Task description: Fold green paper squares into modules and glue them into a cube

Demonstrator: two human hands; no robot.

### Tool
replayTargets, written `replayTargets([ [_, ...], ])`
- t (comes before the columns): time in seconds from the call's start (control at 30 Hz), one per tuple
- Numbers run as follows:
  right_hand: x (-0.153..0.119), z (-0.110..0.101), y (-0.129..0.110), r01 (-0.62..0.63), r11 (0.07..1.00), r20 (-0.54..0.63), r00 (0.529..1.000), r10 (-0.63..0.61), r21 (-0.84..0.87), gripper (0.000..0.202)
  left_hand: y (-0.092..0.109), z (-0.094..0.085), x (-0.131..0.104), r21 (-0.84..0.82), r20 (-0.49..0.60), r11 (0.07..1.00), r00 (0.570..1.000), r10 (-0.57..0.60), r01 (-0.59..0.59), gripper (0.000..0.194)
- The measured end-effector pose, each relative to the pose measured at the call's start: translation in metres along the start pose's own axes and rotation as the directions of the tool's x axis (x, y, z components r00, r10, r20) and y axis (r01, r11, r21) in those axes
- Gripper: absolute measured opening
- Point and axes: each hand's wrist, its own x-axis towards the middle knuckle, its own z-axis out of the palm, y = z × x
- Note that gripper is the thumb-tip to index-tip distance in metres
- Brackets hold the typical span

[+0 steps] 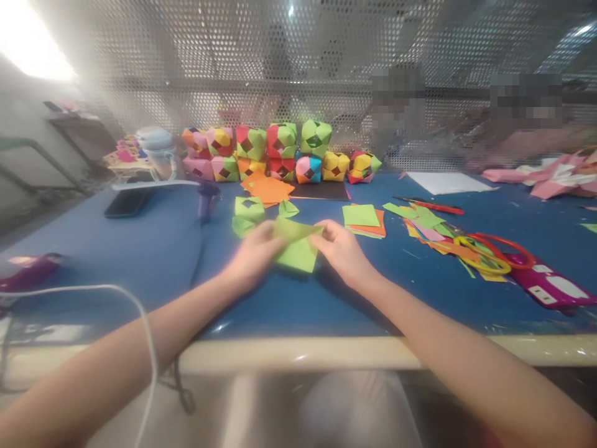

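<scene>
A light green paper sheet [298, 252] is held between my two hands above the blue table [233, 305], its upper part bent over. My left hand [256, 252] grips its left edge with thumb and fingers. At the upper right corner, my right hand [342, 249] pinches the paper between thumb and fingertips. Just behind my left hand lie a partly built green paper piece [249, 211] and a small folded green paper unit [288, 208]. Beyond my right hand is a stack of square papers [362, 215], green on top with orange below.
Two rows of folded paper cubes [282, 152] stand along the perforated metal screen [224, 56]. Orange paper [268, 188] lies before them. On the right are paper scraps [429, 224], scissors [485, 256] and a purple case [555, 283]. A phone [125, 203] and a white cable [116, 289] are left.
</scene>
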Motion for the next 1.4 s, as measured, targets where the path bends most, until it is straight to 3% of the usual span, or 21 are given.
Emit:
replayTargets([
  [0.13,0.000,0.003,-0.001,-0.121,0.990,0.024,0.993,0.119,0.074,0.016,-0.001,-0.001,0.000,0.021,0.071,1.000,0.997,-0.011,0.010,0.027],
  [0.4,-0.004,0.006,-0.007,-0.114,0.993,0.052,0.992,0.112,0.036,0.017,0.001,-0.002,-0.001,0.090,0.051,0.996,0.999,-0.014,0.010,0.024],
  [0.7,-0.004,0.005,0.001,0.029,0.998,0.068,0.997,-0.026,-0.050,0.012,0.000,-0.002,-0.001,0.263,0.020,0.964,0.999,0.042,-0.046,0.016],
  [0.87,-0.005,0.003,0.002,0.108,0.992,0.060,0.993,-0.104,-0.072,0.012,0.004,-0.001,-0.004,0.264,0.055,0.961,0.996,0.075,-0.087,0.016],
  [1.17,-0.005,0.002,-0.006,0.087,0.996,0.004,0.996,-0.087,-0.017,0.023,0.016,0.002,-0.013,0.393,0.110,0.903,0.984,0.140,-0.172,0.017],
  [1.4,-0.011,0.002,-0.007,0.170,0.977,0.034,0.985,-0.167,-0.132,0.024,0.021,0.006,-0.017,0.443,0.147,0.875,0.979,0.142,-0.193,0.017],
])
